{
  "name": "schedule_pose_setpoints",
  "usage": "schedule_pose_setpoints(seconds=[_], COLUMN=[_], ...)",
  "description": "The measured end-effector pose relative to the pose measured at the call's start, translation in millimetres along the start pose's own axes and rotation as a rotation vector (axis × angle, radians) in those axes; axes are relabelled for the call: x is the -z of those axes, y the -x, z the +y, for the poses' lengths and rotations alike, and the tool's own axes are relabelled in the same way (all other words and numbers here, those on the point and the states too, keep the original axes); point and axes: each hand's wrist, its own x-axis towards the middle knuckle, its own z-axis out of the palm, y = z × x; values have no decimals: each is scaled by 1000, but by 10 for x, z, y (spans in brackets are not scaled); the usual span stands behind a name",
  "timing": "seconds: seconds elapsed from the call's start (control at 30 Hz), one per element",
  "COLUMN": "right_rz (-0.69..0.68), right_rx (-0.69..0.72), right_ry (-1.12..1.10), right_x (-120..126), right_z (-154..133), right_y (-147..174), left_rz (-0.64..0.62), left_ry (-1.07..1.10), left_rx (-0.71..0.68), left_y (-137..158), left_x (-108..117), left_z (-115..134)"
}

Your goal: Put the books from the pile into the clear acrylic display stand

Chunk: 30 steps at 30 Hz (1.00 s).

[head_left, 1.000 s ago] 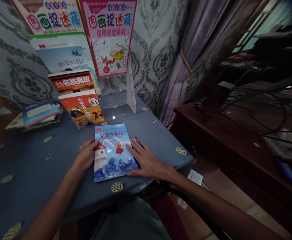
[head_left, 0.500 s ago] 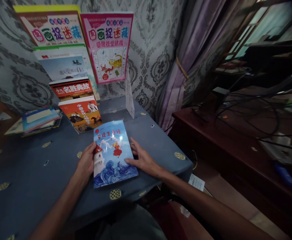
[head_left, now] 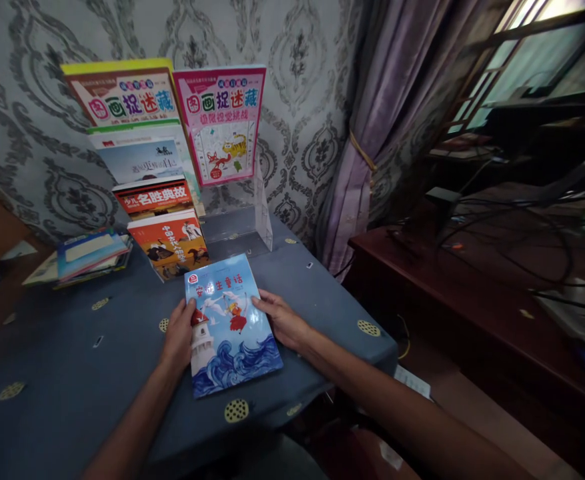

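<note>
A blue picture-covered book (head_left: pixel 235 333), with a lighthouse, waves and a figure in red on its cover, is held between both hands above the table. My left hand (head_left: pixel 179 333) grips its left edge, thumb on the cover. On the opposite edge my right hand (head_left: pixel 283 321) is closed, its thumb on the front and its fingers hidden behind. Just beyond the book stands a clear tiered rack (head_left: pixel 263 213). An orange book (head_left: pixel 169 245) leans in its lowest left tier, with several others stepped up behind. A pink book (head_left: pixel 225 127) sits in the upper right tier.
Several thin books (head_left: pixel 92 255) lie stacked on the left of the cloth-covered table (head_left: pixel 137 387). A purple curtain (head_left: pixel 357 173) hangs behind its right corner. Across a gap to the right is a dark red desk (head_left: pixel 452 293) with tangled cables (head_left: pixel 507 233).
My right hand has shifted up along the book's right edge, its thumb now higher on the cover. The camera view has tilted up a little. Both hands still hold the book.
</note>
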Motion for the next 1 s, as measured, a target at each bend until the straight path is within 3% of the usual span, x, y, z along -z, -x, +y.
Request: schedule_pose_setpoints(seconds=[0.1, 0.17, 0.33, 0.47, 0.6, 0.83, 1.0], right_rz=[9, 11, 21, 32, 33, 31, 49], right_rx=[-9, -15, -22, -25, -25, -38, -41], right_ry=[6, -1, -7, 23, 11, -32, -52], right_x=[12, 14, 23, 43, 44, 49, 78], right_z=[-9, -18, -12, 9, 12, 20, 38], right_y=[15, 29, 36, 33, 40, 28, 10], left_rz=[22, -27, -75, -138, -186, -334, -417], left_ry=[-132, -236, -757, -1028, -1167, -1424, -1515], left_rx=[-142, -294, -737, -928, -963, -791, -832], left_y=[-59, -105, -111, 27, 123, 154, 171], left_x=[41, 80, 163, 132, 67, 12, -31], left_z=[-65, -108, -180, -239, -300, -279, -217])
